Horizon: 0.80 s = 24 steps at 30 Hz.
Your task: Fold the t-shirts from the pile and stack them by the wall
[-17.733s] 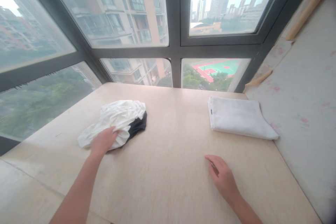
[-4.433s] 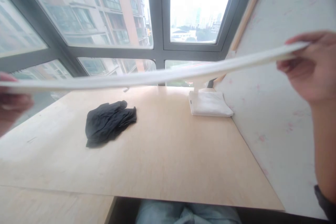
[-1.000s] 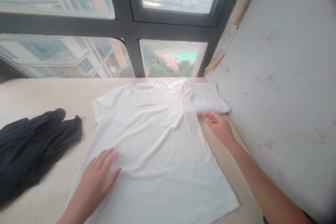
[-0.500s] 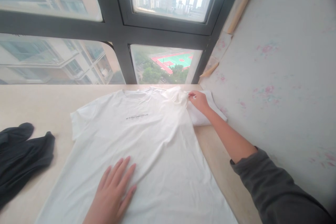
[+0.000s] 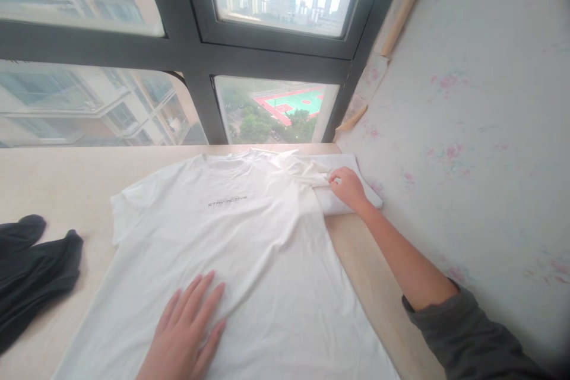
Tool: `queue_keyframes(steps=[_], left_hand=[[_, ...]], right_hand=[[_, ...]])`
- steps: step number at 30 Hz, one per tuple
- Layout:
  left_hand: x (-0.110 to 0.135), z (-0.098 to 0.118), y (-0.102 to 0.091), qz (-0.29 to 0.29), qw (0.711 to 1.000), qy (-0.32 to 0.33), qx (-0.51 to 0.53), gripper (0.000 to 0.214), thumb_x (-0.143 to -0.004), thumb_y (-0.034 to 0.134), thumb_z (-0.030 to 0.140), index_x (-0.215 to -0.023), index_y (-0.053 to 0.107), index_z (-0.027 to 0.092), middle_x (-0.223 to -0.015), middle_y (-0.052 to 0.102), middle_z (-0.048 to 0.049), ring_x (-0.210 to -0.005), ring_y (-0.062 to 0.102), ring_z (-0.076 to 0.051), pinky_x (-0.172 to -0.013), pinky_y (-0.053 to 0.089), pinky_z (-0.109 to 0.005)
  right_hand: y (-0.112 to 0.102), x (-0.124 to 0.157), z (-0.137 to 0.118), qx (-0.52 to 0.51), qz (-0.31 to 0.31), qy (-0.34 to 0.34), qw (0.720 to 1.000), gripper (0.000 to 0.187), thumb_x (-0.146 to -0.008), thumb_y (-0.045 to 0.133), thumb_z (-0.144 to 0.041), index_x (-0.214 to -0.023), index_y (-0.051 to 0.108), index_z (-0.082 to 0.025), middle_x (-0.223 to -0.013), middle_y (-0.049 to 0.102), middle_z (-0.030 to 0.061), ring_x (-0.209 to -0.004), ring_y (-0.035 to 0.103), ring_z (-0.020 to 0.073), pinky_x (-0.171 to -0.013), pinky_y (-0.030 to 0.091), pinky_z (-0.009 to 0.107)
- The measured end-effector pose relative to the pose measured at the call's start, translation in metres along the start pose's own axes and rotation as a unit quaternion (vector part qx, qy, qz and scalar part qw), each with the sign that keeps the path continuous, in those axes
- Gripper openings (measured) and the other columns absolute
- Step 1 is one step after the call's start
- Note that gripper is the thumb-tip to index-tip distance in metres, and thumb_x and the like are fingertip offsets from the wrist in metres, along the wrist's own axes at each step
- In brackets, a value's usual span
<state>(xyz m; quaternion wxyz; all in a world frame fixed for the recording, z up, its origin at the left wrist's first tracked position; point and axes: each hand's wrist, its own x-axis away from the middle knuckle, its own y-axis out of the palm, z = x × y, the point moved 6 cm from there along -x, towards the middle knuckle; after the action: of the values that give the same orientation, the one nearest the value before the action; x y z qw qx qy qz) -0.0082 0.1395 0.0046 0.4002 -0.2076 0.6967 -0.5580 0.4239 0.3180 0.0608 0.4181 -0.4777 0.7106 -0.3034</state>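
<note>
A white T-shirt with small dark chest lettering lies spread face up on the pale wooden table. My left hand rests flat on its lower front, fingers stretched out. My right hand pinches the shirt's right sleeve, which lies bunched over a folded white garment at the table's far right.
A crumpled black garment lies at the left edge of the table. Dark-framed windows run along the far side. A floral-patterned wall closes off the right side, close to the folded garment.
My right hand has drawn the sleeve a little outward and toward me, stretching it. My left hand has slid slightly left and down on the shirt.
</note>
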Motion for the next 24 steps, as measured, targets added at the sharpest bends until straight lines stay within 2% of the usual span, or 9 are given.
queue_keyframes(steps=[3,6,12,19,24], left_hand=[[0.0,0.0,0.002,-0.004,1.0,0.005,-0.009,0.055,-0.089,0.053,0.045,-0.141,0.049,0.028,-0.153,0.046,-0.0074,-0.135,0.048,-0.031,-0.107,0.039,-0.049],[0.001,-0.001,0.003,-0.002,1.0,-0.002,-0.006,0.055,-0.089,0.052,0.044,-0.141,0.049,0.028,-0.152,0.046,-0.0074,-0.135,0.047,-0.031,-0.108,0.039,-0.049],[0.002,-0.001,0.004,-0.004,1.0,-0.011,0.006,0.056,-0.089,0.052,0.044,-0.143,0.048,0.03,-0.152,0.047,-0.0061,-0.136,0.047,-0.03,-0.111,0.037,-0.048],[0.001,-0.001,0.003,0.003,1.0,-0.013,0.012,0.054,-0.089,0.051,0.043,-0.142,0.048,0.03,-0.152,0.047,-0.0058,-0.136,0.046,-0.029,-0.112,0.035,-0.047],[0.0,0.001,0.002,0.007,1.0,-0.005,0.0,0.055,-0.089,0.052,0.042,-0.142,0.048,0.027,-0.151,0.048,-0.0075,-0.136,0.046,-0.03,-0.112,0.033,-0.046]], right_hand=[[-0.002,-0.005,-0.002,-0.043,0.009,0.031,0.999,0.018,-0.078,0.053,-0.019,-0.088,0.068,-0.02,-0.095,0.07,0.0048,-0.09,0.061,0.0195,-0.087,0.046,0.033],[0.002,-0.01,-0.005,-0.065,-0.023,0.062,0.996,0.022,-0.084,0.056,-0.03,-0.099,0.069,-0.021,-0.092,0.073,0.0031,-0.087,0.064,0.0189,-0.081,0.046,0.03],[0.008,-0.014,-0.01,-0.071,-0.048,0.07,0.994,0.021,-0.083,0.058,-0.032,-0.095,0.072,-0.022,-0.084,0.074,0.0017,-0.081,0.065,0.0177,-0.075,0.046,0.027],[0.0,-0.016,-0.012,-0.074,0.008,0.046,0.996,0.02,-0.083,0.056,-0.026,-0.09,0.073,-0.02,-0.094,0.074,0.0033,-0.081,0.063,0.017,-0.079,0.046,0.028],[0.011,-0.016,-0.009,-0.043,-0.057,0.062,0.996,0.02,-0.084,0.058,-0.031,-0.094,0.073,-0.022,-0.095,0.074,0.0028,-0.088,0.065,0.0186,-0.08,0.046,0.029]])
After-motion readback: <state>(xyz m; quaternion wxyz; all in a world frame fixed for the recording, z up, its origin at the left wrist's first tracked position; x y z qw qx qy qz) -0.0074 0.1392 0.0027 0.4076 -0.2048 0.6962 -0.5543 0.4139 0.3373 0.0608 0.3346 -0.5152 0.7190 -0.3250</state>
